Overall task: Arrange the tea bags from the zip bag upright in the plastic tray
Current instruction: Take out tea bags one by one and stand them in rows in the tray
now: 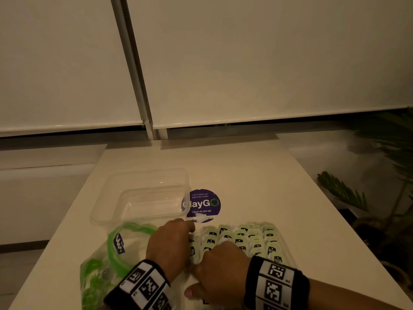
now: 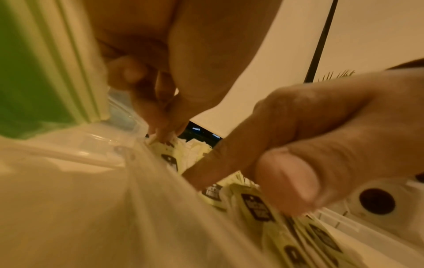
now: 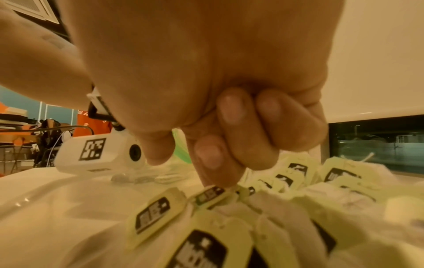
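Both hands low in the frame's centre, left hand [image 1: 172, 245] and right hand [image 1: 220, 265] pinching tea bags [image 1: 245, 240] at the tray's [image 1: 288, 249] left edge, apparently straightening rows, zip bag [image 1: 105, 260] slack at lower left.

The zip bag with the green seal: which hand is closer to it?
Left. The left hand lies right beside the zip bag; the right hand is farther, over the tea bags in the plastic tray.
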A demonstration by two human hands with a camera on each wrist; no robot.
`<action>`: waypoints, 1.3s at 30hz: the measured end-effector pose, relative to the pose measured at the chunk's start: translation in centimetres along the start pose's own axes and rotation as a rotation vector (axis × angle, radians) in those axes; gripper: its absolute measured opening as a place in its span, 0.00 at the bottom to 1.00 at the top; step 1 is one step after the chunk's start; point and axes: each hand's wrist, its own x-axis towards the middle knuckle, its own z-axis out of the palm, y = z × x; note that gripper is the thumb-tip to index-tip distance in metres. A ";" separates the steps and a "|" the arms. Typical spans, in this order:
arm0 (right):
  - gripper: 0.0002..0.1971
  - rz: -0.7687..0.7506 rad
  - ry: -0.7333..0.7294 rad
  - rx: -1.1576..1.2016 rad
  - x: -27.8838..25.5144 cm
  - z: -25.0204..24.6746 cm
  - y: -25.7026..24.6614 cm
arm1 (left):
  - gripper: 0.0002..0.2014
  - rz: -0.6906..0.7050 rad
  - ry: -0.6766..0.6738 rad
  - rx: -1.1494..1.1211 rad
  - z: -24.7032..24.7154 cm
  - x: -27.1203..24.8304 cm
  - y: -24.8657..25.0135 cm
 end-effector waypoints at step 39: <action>0.13 0.219 0.267 0.422 -3.3 -2.4 1.6 | 0.20 -0.174 0.432 -0.519 -6.3 -11.8 -11.0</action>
